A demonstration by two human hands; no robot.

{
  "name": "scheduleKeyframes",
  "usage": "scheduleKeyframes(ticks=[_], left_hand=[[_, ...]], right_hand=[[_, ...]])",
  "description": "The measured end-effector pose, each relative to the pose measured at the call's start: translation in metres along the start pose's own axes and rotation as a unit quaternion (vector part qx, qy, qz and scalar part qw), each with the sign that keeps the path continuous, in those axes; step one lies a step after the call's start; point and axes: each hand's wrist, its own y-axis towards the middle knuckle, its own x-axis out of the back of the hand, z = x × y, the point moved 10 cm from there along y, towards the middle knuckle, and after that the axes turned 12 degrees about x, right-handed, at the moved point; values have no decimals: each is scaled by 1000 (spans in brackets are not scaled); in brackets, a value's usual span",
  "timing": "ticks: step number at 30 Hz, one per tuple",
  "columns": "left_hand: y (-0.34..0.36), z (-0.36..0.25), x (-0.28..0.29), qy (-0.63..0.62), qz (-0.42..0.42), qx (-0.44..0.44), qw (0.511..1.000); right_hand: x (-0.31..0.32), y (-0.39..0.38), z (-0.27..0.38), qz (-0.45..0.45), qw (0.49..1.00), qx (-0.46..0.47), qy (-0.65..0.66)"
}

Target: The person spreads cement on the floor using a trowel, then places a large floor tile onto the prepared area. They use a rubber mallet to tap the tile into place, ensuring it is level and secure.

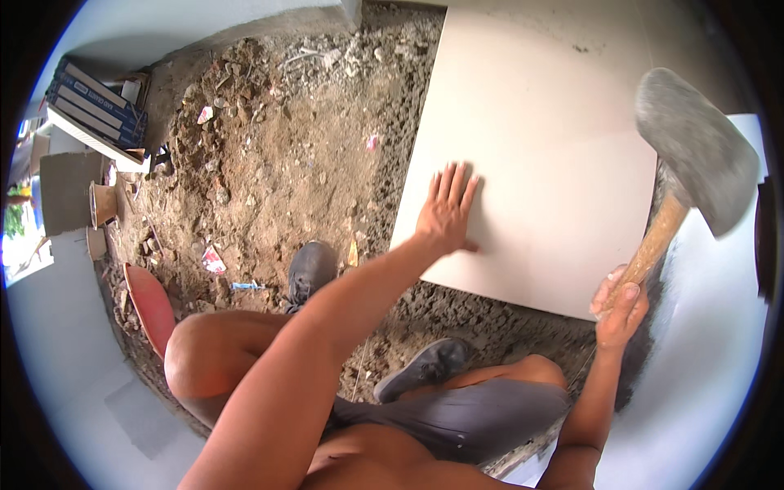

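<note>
My left hand (447, 211) lies on a large cream floor tile (543, 155), near its left edge, with the fingers stretched out. My right hand (621, 309) is closed round the wooden handle of a mallet (694, 151). Its big dark grey head is raised above the right side of the tile, tilted and slightly blurred. Along the tile's left and near edges shows a grey, rough mortar bed (531, 322).
Bare earth (286, 155) with stones and litter spreads left of the tile. Blue boxes (94, 102) lean at the far left. A red curved object (149, 306) stands beside my knee. Pale walls (702, 310) close in at both sides. My shoes (425, 367) rest near the tile.
</note>
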Motion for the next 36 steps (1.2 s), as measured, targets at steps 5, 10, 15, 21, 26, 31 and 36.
scheduleKeyframes(ticks=[5,10,15,21,26,31,36], left_hand=[[-12,-15,6,-67,26,12,997],[-17,-9,11,-51,60,43,996],[-17,-6,7,-57,68,60,994],[-11,-17,4,-55,67,59,994],[-10,-11,4,-60,85,86,991],[0,-33,10,-70,95,83,990],[17,-32,19,-84,94,150,981]], right_hand=[[-28,-13,-108,31,998,-41,40],[-46,35,-91,125,970,-195,-78],[-71,84,-37,18,1000,-1,24],[-69,63,-153,155,943,-241,-169],[-40,82,-62,-12,996,-82,-42],[26,-41,-139,-76,970,-59,-225],[55,-22,-91,-73,969,-215,-101]])
